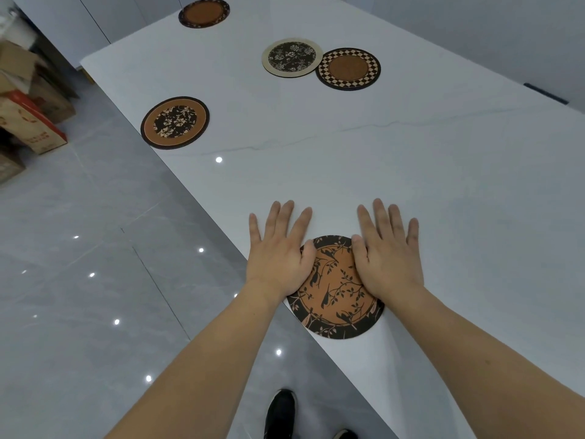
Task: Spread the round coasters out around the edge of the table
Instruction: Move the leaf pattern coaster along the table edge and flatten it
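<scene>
- I have the bird-and-branch coaster [335, 289] pinned at the near-left edge of the worktop [443, 172], its rim just over the lip; I judge this its edge spot.
- My left hand [278, 255] and right hand [384, 258] lie flat, fingers spread wide, gripping nothing; palms press opposite sides of that coaster.
- Beyond it, the orange floral coaster [175, 122] and the far brown coaster [204, 12] sit along the same edge.
- The cream-rimmed coaster [289, 57] and checkered coaster [348, 68] touch, further inward, probably unplaced.
</scene>
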### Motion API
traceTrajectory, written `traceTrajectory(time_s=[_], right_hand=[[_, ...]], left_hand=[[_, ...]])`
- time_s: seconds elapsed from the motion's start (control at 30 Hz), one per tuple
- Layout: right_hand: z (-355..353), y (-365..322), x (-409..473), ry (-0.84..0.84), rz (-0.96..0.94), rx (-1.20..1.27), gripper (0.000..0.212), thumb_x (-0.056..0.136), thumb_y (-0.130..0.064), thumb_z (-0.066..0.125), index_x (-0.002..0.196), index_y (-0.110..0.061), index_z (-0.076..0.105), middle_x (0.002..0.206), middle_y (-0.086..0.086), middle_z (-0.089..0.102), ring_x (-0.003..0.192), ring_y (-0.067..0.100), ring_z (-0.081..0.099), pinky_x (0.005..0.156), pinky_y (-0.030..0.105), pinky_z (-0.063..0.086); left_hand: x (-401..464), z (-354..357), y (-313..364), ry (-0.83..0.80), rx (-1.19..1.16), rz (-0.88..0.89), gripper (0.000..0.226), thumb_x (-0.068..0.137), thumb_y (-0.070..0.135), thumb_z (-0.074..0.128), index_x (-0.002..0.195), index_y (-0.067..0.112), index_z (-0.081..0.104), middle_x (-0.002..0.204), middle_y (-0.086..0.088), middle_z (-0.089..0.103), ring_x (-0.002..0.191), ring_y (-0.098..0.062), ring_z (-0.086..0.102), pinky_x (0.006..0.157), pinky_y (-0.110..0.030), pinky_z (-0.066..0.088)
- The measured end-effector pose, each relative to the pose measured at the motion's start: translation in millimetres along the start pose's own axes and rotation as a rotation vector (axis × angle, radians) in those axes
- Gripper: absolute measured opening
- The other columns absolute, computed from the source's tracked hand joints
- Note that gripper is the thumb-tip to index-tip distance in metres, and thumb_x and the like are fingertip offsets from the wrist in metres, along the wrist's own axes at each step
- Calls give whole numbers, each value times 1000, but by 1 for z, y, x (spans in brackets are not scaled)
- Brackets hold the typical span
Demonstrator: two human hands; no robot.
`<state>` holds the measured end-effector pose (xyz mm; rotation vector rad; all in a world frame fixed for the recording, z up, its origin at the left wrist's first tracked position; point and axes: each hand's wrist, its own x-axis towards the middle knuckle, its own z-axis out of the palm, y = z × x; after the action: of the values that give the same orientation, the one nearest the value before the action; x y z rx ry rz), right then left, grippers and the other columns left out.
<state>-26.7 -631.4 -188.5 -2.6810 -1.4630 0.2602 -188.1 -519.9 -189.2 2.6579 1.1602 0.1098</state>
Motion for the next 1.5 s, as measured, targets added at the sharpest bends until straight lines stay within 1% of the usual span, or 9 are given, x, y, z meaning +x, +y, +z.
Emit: traceTrajectory(time_s=[0.1,0.4,0.57,0.67,0.73,0.9,1.1,1.27,1.5], right_hand=[[1,0,1,-7,5,-8,61,94,-50,1,152,-29,1,162,2,-2,148,22,-10,119,52,-5],[3,-1,3,-7,19,-8,61,94,-49,2,152,-30,2,162,2,-2,148,23,-9,119,50,-6],[-26,3,1,-156,-18,40,61,97,-49,9,153,-25,0,162,4,-6,148,23,-8,120,47,-2],[-70,14,-6,-92,45,116,65,98,-48,20,152,-13,9,162,10,3,148,26,5,121,44,11],[-100,21,-18,-62,64,72,66,99,-46,21,152,-9,7,162,12,1,148,26,1,121,43,6],[-169,28,-78,-23,94,114,62,100,-37,25,152,-8,9,162,11,3,149,25,0,121,39,-2],[-241,28,-152,41,101,131,59,98,-29,34,151,-8,17,160,11,13,147,23,10,121,37,3],[-286,55,-187,127,239,160,59,96,-27,40,150,-10,22,159,9,19,145,21,15,121,34,8],[-322,121,-236,189,383,187,60,94,-27,42,149,-13,23,159,6,19,145,21,14,118,32,10]], left_hand=[[1,1,-2,-19,18,-3,60,98,54,11,154,33,11,164,-1,8,151,-21,-5,118,-56,-8],[3,5,-3,-31,45,-2,61,97,56,5,154,34,4,165,-1,3,151,-21,-9,118,-56,-10],[8,-12,3,-214,57,-20,61,97,54,4,154,33,-5,165,-1,-9,149,-21,-18,117,-56,-13],[9,-39,11,-187,24,-34,63,100,51,11,156,23,4,165,-5,2,151,-25,-6,120,-52,-6],[3,-61,22,-120,28,-45,66,100,50,14,156,16,9,164,-7,8,151,-25,-2,121,-48,-5],[-15,-134,63,-76,54,120,66,100,50,15,156,14,7,165,-5,4,151,-22,-6,122,-46,-4],[-44,-217,114,-11,32,231,64,102,45,24,155,12,13,164,-7,10,151,-24,0,122,-45,1],[-43,-243,169,8,72,431,59,102,45,29,149,10,27,159,-9,25,147,-27,16,122,-44,9],[-48,-251,268,22,103,617,54,101,41,31,145,9,33,154,-9,34,142,-29,26,120,-43,16]])
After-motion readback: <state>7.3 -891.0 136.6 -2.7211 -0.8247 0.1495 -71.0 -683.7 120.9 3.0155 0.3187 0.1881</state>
